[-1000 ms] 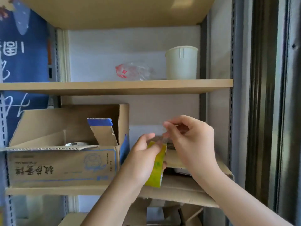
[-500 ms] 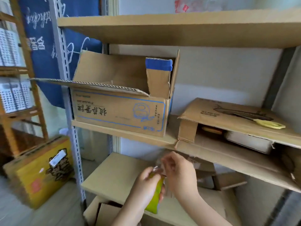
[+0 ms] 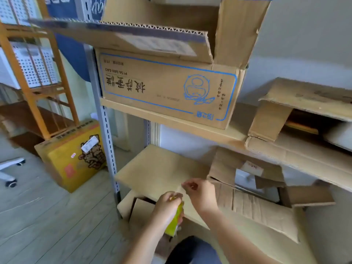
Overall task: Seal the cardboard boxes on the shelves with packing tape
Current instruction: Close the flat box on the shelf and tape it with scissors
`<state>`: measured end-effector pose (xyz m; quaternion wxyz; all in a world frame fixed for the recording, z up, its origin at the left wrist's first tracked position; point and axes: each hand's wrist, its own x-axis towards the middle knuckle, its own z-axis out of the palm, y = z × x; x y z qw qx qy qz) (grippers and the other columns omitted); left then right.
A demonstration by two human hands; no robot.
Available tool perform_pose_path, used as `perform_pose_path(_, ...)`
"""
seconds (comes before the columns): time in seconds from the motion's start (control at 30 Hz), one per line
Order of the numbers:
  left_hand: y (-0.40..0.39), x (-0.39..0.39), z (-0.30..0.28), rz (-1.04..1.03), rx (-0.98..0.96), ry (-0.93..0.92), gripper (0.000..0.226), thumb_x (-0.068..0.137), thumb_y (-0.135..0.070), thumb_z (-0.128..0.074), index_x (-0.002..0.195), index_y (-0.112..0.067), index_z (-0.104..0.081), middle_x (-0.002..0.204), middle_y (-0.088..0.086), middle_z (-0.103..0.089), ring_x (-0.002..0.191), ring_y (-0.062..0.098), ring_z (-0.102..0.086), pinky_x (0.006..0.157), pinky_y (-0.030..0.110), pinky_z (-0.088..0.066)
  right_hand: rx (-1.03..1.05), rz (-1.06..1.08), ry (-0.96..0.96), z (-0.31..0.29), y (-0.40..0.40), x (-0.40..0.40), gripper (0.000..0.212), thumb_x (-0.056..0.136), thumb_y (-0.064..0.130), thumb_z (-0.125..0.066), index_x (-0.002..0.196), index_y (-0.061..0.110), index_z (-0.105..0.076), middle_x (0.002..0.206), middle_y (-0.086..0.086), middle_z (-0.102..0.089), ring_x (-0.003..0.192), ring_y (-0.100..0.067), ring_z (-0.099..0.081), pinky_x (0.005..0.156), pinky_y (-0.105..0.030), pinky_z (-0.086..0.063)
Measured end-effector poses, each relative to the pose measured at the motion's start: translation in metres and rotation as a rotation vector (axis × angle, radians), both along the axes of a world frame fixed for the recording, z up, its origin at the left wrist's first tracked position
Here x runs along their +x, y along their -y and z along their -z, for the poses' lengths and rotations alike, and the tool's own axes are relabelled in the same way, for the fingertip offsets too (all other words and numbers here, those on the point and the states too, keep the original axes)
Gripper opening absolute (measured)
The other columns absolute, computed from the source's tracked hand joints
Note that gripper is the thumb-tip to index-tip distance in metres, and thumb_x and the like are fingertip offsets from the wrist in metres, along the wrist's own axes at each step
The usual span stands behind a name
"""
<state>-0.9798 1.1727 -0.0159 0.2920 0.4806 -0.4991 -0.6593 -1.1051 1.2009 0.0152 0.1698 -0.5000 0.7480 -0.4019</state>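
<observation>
Tape roll (image 3: 174, 219) light, stiff: your left hand (image 3: 165, 208) grips it; right hand (image 3: 202, 192) fingers pinch thin, sticky tape end. Pull it taut.

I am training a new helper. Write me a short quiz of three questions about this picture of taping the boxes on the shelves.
1. True or false: the box with blue print on the upper shelf has its flaps taped shut.
2. Which hand grips the yellow-green tape roll? A) left hand B) right hand C) neither
3. Fill in: the yellow box stands on the ____, left of the shelf post.

Key
1. False; its flaps are open.
2. A; the right hand pinches something small just above the roll, probably the tape end, though the tape itself is hard to see.
3. Floor.
</observation>
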Motion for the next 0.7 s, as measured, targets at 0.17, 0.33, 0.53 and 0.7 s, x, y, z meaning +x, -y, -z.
perform_pose_path(0.17,0.009,0.014,0.074,0.026,0.171,0.073,0.009,0.099,-0.009,-0.051,0.094,-0.003,-0.056,0.050,0.010,-0.053,0.031,0.017,-0.049,0.037,0.020,-0.037,0.265,0.024,0.091,0.081,0.028,0.004,0.011,0.078,0.023,-0.081,0.071,0.016,-0.076,0.076,0.000,-0.074,0.075,-0.013,-0.064,0.066,-0.024,-0.044)
perform_pose_path(0.33,0.032,0.001,0.112,-0.026,0.215,0.121,0.022,0.101,-0.015,-0.048,0.081,-0.008,-0.054,0.047,0.009,-0.051,0.032,0.018,-0.044,0.037,0.019,-0.035,0.375,0.084,-0.005,0.119,0.053,-0.002,0.014,0.078,0.021,-0.075,0.076,0.008,-0.076,0.078,-0.011,-0.073,0.080,-0.028,-0.068,0.065,-0.034,-0.050)
perform_pose_path(0.53,0.046,-0.008,0.131,-0.020,0.182,0.222,0.021,0.099,-0.018,-0.044,0.084,-0.007,-0.053,0.050,0.011,-0.051,0.033,0.019,-0.043,0.038,0.020,-0.035,0.409,0.002,-0.154,0.136,0.072,0.003,0.015,0.086,0.021,-0.069,0.090,0.008,-0.062,0.092,0.000,-0.053,0.088,-0.031,-0.066,0.062,-0.029,-0.040)
perform_pose_path(0.7,0.047,-0.009,0.149,-0.099,0.073,0.331,0.035,0.096,-0.040,-0.058,0.099,-0.005,-0.060,0.075,0.010,-0.068,0.061,0.020,-0.068,0.059,0.030,-0.053,0.447,-0.004,-0.274,0.131,0.079,-0.008,0.055,0.083,0.043,-0.075,0.117,0.012,-0.045,0.116,-0.005,-0.045,0.102,-0.026,-0.059,0.067,-0.029,-0.036)
